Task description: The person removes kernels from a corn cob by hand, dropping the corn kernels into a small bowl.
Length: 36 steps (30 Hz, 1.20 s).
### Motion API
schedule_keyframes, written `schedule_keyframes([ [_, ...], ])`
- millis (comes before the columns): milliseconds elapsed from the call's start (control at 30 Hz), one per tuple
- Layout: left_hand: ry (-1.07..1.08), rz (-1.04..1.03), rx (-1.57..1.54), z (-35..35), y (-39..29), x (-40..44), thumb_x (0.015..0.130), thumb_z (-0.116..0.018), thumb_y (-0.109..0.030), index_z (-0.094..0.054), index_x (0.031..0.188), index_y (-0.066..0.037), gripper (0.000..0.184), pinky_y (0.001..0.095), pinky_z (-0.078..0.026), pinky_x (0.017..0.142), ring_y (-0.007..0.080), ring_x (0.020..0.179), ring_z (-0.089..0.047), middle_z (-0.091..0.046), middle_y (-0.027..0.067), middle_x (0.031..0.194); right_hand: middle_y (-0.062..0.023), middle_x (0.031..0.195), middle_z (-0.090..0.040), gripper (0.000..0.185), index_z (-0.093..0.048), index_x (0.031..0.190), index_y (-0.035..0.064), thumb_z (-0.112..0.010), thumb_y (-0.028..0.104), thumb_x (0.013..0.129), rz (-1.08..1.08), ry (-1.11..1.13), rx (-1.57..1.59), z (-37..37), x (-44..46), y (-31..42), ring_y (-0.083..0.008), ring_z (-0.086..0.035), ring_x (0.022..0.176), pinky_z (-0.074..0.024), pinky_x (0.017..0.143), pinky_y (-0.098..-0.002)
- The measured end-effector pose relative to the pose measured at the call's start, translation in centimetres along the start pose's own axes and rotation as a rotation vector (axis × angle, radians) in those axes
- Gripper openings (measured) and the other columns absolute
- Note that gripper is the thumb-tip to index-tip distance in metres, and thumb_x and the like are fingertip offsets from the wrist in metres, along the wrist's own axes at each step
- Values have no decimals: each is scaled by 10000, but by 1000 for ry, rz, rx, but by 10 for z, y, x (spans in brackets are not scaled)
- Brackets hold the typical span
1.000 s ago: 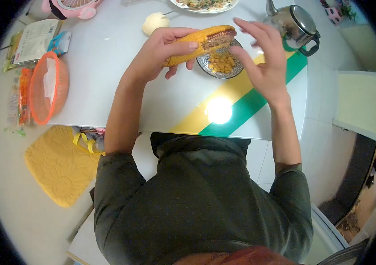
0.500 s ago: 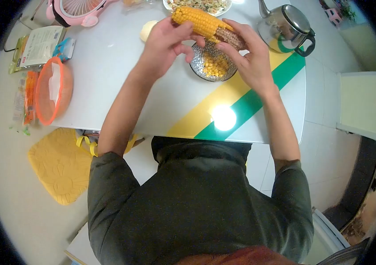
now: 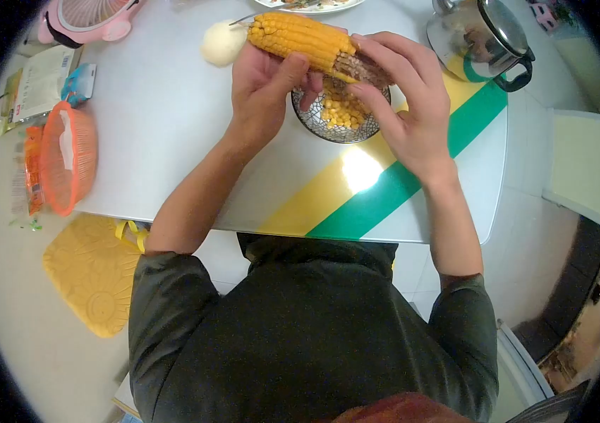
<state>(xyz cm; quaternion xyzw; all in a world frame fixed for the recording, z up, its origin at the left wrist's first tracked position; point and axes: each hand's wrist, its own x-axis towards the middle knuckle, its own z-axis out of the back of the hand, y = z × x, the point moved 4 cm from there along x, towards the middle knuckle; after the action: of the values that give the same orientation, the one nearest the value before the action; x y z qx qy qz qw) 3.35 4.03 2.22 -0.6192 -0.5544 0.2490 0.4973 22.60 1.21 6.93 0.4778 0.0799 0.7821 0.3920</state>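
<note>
A yellow corn cob (image 3: 300, 41) is held tilted between both hands, its right end stripped down to the bare core. My left hand (image 3: 268, 84) is wrapped around its left part, thumb along the near side. Fingers and thumb of my right hand (image 3: 409, 99) grip the stripped end. Directly below is a small bowl (image 3: 367, 132) with a dark crackle pattern. Loose corn kernels (image 3: 344, 111) lie in it, partly covered by the cob and hands. Left of the cob sits a pale round item (image 3: 223, 44), whose kind I cannot make out.
A metal kettle (image 3: 480, 39) stands at the right back. Behind the cob are a plate (image 3: 335, 7) of food and a thin metal utensil (image 3: 264, 13). On the left are an orange basket (image 3: 88, 158), packets (image 3: 44, 83) and a pink fan (image 3: 92, 15).
The left fingers, loose and spread before, now close around the cob with the thumb on it. The camera view has shifted slightly, revealing more of the pale round item.
</note>
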Motion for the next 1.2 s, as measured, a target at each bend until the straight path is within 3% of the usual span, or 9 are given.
schedule_keyframes([
  [200,31,-75,18,-4,7,-7,1057,-545,-79,-405,1384,-1,364,221,-497,566,109,759,-613,-628,231,1351,-84,1023,-710,326,-753,1032,61,-859,105,728,46,-140,-38,-8,-5,1,-272,-653,905,-532,770,-360],
  [300,0,-157,117,-5,9,-9,1079,-547,-223,-407,1451,-20,446,211,-447,514,106,655,-562,-612,274,1365,-76,982,-712,287,-748,966,60,-867,88,707,113,-167,-75,-11,-5,3,-263,-654,871,-526,744,-352],
  [567,43,-336,157,-11,4,-10,1072,-575,-278,-401,1456,-36,486,196,-444,546,79,701,-543,-608,284,1357,-51,922,-699,296,-742,932,67,-880,55,671,252,-210,-229,-10,-4,18,-256,-640,836,-512,720,-352],
  [733,81,-260,40,-10,2,-12,998,-612,-26,-361,1388,-19,464,356,-525,1001,228,1151,-640,-594,249,1370,-60,904,-701,298,-743,928,58,-882,37,665,204,-219,-200,-9,-6,16,-250,-638,821,-497,714,-345],
  [767,75,-270,37,-12,2,-12,998,-616,-30,-358,1385,-16,466,369,-521,1021,239,1168,-636,-593,253,1366,-61,898,-701,296,-743,926,58,-882,33,665,198,-219,-202,-9,-7,16,-248,-638,818,-494,712,-343],
  [833,48,-288,68,-13,3,-11,1010,-628,-125,-374,1388,-23,467,314,-487,884,189,1028,-597,-601,260,1357,-62,890,-700,288,-745,916,56,-881,29,664,182,-214,-201,-10,-8,16,-245,-638,813,-487,707,-339],
  [867,27,-295,101,-14,4,-10,1022,-635,-215,-393,1395,-34,480,246,-457,725,127,870,-562,-609,265,1353,-63,886,-700,284,-745,911,55,-881,27,663,174,-212,-201,-10,-8,16,-244,-638,811,-484,704,-337],
  [933,6,-306,132,-14,5,-11,1034,-641,-303,-412,1401,-45,504,177,-427,570,63,709,-521,-617,268,1349,-65,883,-701,273,-742,895,52,-882,24,662,166,-204,-179,-9,-9,14,-242,-635,804,-482,702,-336],
  [1200,11,-310,140,-13,4,-13,1037,-612,-223,-409,1400,-39,455,174,-436,604,52,732,-511,-611,259,1362,-74,890,-689,246,-734,879,38,-873,0,679,4,-181,-32,-9,-11,12,-234,-627,800,-492,678,-319],
])
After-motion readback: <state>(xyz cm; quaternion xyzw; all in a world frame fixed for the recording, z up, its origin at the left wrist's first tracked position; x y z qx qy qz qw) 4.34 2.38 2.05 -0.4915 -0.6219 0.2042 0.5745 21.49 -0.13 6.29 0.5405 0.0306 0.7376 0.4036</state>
